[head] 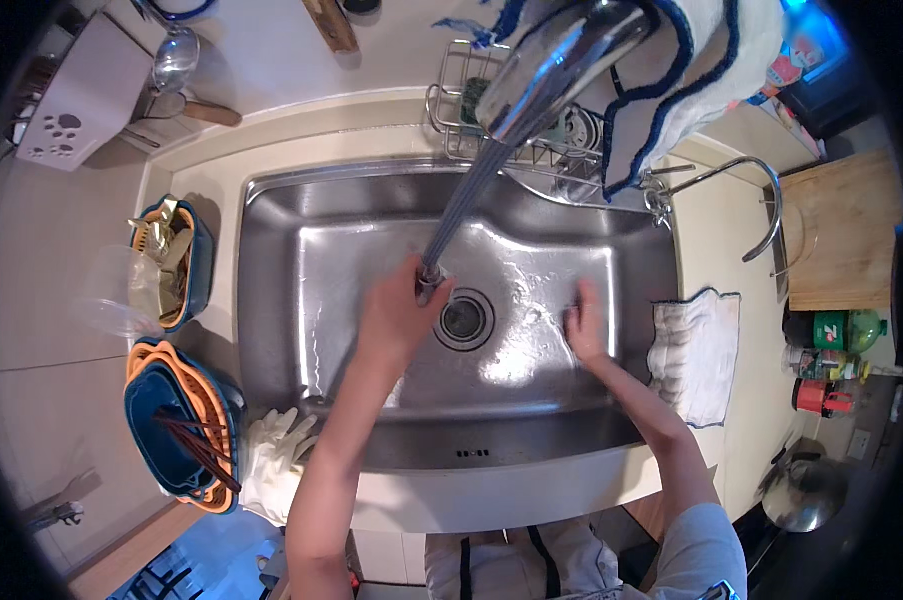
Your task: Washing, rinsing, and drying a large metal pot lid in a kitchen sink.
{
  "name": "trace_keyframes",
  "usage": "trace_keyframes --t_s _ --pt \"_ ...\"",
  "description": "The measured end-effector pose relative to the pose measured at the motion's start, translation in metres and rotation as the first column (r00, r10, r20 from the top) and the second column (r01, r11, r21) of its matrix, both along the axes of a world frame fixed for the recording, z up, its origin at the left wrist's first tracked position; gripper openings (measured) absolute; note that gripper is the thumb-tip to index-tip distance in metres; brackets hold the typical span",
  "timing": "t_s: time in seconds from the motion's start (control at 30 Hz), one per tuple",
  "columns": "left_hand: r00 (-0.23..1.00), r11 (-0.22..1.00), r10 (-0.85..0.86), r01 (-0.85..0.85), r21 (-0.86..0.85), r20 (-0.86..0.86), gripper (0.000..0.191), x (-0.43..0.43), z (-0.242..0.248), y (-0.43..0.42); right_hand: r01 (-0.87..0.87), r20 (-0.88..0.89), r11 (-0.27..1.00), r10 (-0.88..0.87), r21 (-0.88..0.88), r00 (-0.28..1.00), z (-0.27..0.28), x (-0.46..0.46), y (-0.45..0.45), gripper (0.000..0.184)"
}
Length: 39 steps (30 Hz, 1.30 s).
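Observation:
My left hand [400, 319] grips the end of a grey pull-out faucet hose [468, 196] over the stainless steel sink [462, 450], just left of the drain [464, 319]. The hose runs down from a chrome faucet spout [541, 82]. Most of the metal end piece is hidden by my fingers. My right hand [588, 326], blurred, is low over the right side of the basin with its thumb and fingers apart, holding nothing. Water glistens on the basin floor between the drain and that hand.
At left are nested blue and orange baskets [134, 405] with chopsticks, a smaller basket [200, 262] holding wrappers, and white gloves [271, 457]. A wire rack [451, 97] stands behind the sink. A white cloth [695, 360] and thin curved tap [770, 180] are at right.

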<state>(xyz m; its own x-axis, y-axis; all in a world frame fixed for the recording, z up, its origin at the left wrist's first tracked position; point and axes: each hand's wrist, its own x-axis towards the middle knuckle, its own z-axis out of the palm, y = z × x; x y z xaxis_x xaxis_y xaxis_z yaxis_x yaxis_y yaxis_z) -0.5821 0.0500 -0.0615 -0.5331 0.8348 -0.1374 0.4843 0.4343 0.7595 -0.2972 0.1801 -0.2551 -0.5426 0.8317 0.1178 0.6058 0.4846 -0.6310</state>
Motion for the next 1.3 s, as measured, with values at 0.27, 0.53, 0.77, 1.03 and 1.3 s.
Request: trace_keyframes --t_s 0.27,0.53,0.77,1.03,1.3 --pt "1.0 0.999 0.021 -0.02 0.042 -0.003 0.029 0.007 0.024 -0.01 -0.284 0.047 0.953 0.281 0.108 0.959 -0.036 -0.086 -0.057 0.06" --pt "0.998 0.987 0.011 -0.002 0.161 -0.055 0.026 0.0 0.081 0.009 -0.443 -0.013 0.896 0.443 0.028 0.896 -0.012 -0.157 -0.111 0.047" --pt "0.991 0.984 -0.022 0.045 0.173 -0.132 0.031 0.008 0.157 0.032 0.16 -0.177 0.892 -0.254 -0.422 0.951 0.058 -0.077 -0.002 0.046" --pt "0.971 0.965 -0.046 0.104 0.241 -0.234 0.032 0.019 0.183 0.029 0.2 -0.606 0.93 -0.353 -0.308 0.713 0.183 -0.056 0.114 0.043" --pt "0.898 0.97 0.241 -0.239 -0.052 0.367 0.032 0.035 0.071 -0.094 0.141 -0.357 0.893 -0.31 -0.427 0.881 0.214 -0.064 0.089 0.042"
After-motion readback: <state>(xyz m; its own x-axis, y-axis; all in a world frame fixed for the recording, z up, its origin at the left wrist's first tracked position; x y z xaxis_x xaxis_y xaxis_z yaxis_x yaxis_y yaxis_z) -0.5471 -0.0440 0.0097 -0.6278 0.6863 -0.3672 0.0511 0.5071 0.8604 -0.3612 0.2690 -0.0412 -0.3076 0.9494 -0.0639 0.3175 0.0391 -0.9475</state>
